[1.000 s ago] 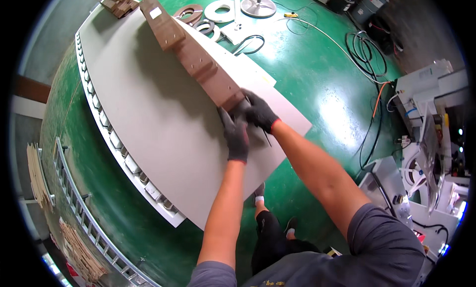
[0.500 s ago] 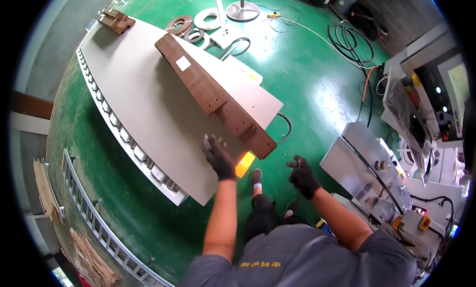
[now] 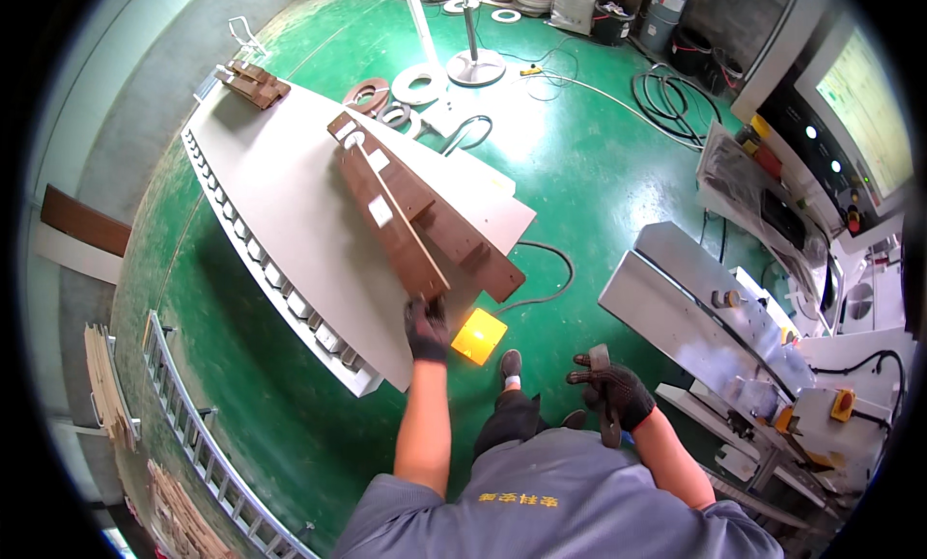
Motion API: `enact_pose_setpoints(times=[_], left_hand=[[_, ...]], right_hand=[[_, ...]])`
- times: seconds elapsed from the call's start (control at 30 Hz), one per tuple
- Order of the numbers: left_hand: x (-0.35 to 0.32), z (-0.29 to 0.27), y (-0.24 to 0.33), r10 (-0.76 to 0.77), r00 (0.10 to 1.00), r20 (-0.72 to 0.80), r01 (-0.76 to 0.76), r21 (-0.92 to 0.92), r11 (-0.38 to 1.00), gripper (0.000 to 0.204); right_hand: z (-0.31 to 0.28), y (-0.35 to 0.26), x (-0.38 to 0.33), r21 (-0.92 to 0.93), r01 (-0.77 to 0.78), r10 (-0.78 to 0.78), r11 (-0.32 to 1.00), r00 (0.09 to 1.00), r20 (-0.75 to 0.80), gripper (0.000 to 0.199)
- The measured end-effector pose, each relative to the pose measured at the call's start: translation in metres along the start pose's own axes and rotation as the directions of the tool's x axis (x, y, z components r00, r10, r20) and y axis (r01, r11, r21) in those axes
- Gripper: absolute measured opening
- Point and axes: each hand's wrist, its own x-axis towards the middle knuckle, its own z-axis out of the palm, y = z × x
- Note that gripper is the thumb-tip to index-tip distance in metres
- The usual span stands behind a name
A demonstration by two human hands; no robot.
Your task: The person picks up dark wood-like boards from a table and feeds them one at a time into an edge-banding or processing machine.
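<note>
Left hand (image 3: 426, 329), in a dark glove, is closed on the near end of a long brown board (image 3: 390, 224). That board runs away from the hand along the grey surface (image 3: 280, 207), its near end at the near corner of the surface and lifted a little off the pieces below; a white label sits partway up its length. Under and just beside it lies a second brown board (image 3: 454, 233), angled so its near end juts past the edge of the surface toward the yellow foot pedal (image 3: 479, 336) on the green floor (image 3: 579, 163).

Right hand (image 3: 611, 388), also gloved, is well apart from the surface, out to the right of the pedal, clenched around a short dark tool (image 3: 605, 397); kind of tool cannot be told.

Far corner of the surface: small stack of brown blocks (image 3: 253, 82). Beyond the far edge of the surface, on the floor: flat rings (image 3: 369, 95) and a round stand base (image 3: 476, 69).
</note>
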Motion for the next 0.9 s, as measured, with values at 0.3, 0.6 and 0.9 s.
enact_pose_setpoints(times=[0.3, 0.6, 0.9], left_hand=[[-0.198, -0.145, 0.015, -0.027, 0.979, -0.202, 0.057, 0.145, 0.988, 0.022], [-0.275, 0.017, 0.171, 0.658, 0.538, 0.527, -0.506, 0.826, -0.248, 0.023], [-0.224, 0.103, 0.166, 0.468, 0.479, 0.743, -0.81, 0.58, -0.091, 0.022]], right_hand=[[-0.001, -0.011, -0.032, -0.068, -0.036, 0.055, 0.997, 0.95, 0.306, 0.058], [0.129, 0.0, -0.021, -0.68, 0.434, -0.119, 0.59, 0.88, 0.459, 0.053], [0.246, 0.009, 0.042, -0.416, 0.898, -0.577, 0.14, 0.416, 0.703, 0.075]])
